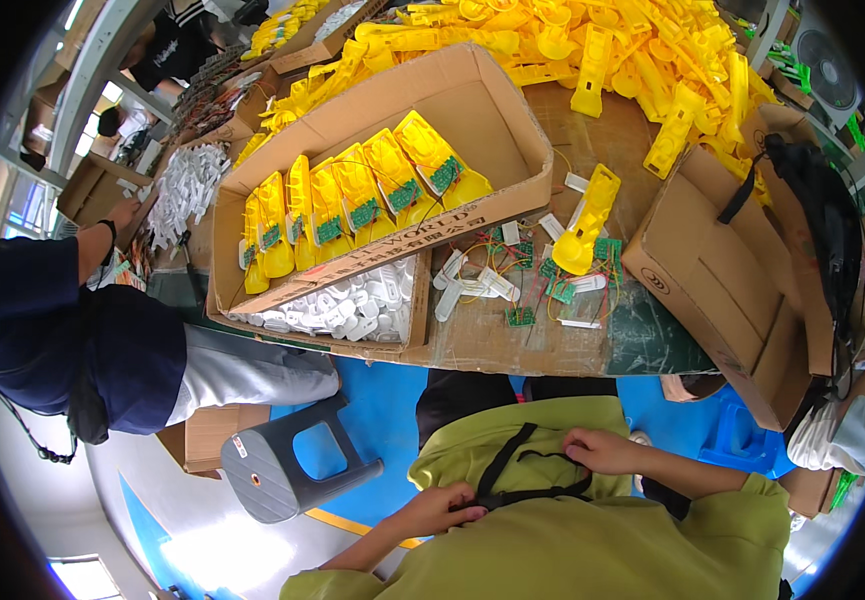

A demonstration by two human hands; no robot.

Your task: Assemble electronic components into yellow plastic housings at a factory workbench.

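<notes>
Both my hands are low in front of my green shirt (552, 540), at a black strap (507, 455) that loops over the cloth. My left hand (434, 510) is closed on the strap's lower left end. Higher up and to the right, my right hand (604, 452) is closed, with its thumb and fingers pinched near the strap's other end; its fingertips partly hide what they grip. On the table edge ahead lie a yellow plastic piece (584, 222), green circuit boards (560, 290) with thin wires, and white plastic pieces (497, 284), all apart from my hands.
A cardboard box (497, 110) holds yellow pieces with circuit boards, above a box of white parts (352, 312). Yellow parts (552, 30) heap up behind. An open cardboard box (717, 270) stands right. A grey stool (287, 460) and another person (102, 350) are at left.
</notes>
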